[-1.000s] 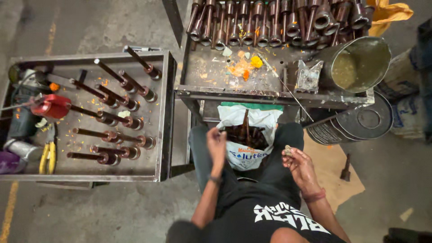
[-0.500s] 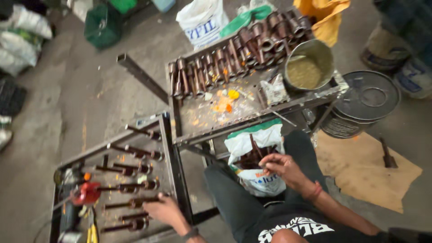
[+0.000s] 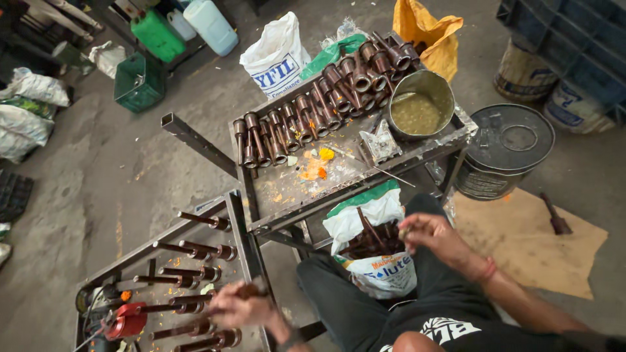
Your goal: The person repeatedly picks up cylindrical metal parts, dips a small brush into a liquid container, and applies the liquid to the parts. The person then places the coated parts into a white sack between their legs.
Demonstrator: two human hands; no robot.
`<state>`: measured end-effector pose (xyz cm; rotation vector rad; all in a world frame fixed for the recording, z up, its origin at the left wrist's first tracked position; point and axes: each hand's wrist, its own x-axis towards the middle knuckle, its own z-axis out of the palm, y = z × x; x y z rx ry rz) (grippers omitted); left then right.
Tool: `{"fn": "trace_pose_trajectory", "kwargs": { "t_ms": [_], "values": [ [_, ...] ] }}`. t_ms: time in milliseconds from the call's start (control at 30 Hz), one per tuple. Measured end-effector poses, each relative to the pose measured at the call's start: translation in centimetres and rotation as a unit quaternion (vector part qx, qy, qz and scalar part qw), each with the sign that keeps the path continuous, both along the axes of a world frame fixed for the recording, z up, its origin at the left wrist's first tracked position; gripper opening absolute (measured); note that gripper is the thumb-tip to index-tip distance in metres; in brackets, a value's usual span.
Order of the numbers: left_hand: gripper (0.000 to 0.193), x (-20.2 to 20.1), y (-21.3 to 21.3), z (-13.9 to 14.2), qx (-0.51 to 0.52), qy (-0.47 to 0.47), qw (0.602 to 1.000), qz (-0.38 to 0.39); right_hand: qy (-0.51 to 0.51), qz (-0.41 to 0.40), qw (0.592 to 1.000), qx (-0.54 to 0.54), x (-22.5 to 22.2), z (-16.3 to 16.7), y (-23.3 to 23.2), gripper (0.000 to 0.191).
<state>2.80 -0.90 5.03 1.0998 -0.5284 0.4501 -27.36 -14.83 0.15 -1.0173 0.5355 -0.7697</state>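
Left hand point(image 3: 238, 306) blurred over the left tray point(image 3: 238, 218), fingers curled around a brown rod part point(image 3: 251, 289) beside the laid-out rods point(image 3: 195, 249). Right hand point(image 3: 433, 234) half-closed at the white sack point(image 3: 378, 261) of rods, pinching something small; can't tell what

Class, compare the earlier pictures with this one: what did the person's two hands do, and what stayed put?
The left hand swung from the white sack out to the left tray and now grips a brown rod there. The right hand stayed over the sack, pinching a small piece. The rods on both trays and the tin did not move.
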Motion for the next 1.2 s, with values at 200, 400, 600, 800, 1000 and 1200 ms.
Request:
{"fn": "trace_pose_trajectory", "kwargs": {
  "t_ms": [200, 400, 600, 800, 1000, 1200],
  "values": [
    [0.023, -4.4, -7.5, -1.5, -0.175, 0.406, 0.764, -0.47, 0.047, -0.112, 0.983, -0.138, -1.7, 5.9, -1.8, 0.017],
    [0.025, -11.8, -6.4, -8.2, -0.179, 0.55, 0.485, -0.656, 0.189, -0.253, 0.828, -0.463, -4.3, 11.8, -11.0, 0.011],
    [0.02, -13.9, -2.2, -10.0, -0.122, 0.569, 0.514, -0.63, 0.411, -0.161, 0.676, -0.59, 0.2, 10.5, -19.5, 0.014],
    [0.015, -12.1, -0.3, -10.2, -0.187, 0.521, 0.523, -0.648, 0.519, -0.121, 0.615, -0.581, 3.4, 8.6, -21.3, 0.006],
    [0.017, -10.4, 0.9, -11.1, -0.186, 0.529, 0.55, -0.619, 0.412, -0.174, 0.739, -0.504, 1.0, 10.1, -21.2, 0.018],
    [0.015, -11.0, -0.2, -11.8, -0.187, 0.549, 0.545, -0.605, 0.271, -0.072, 0.917, -0.284, -1.5, 11.2, -20.9, 0.017]
  ]
}}
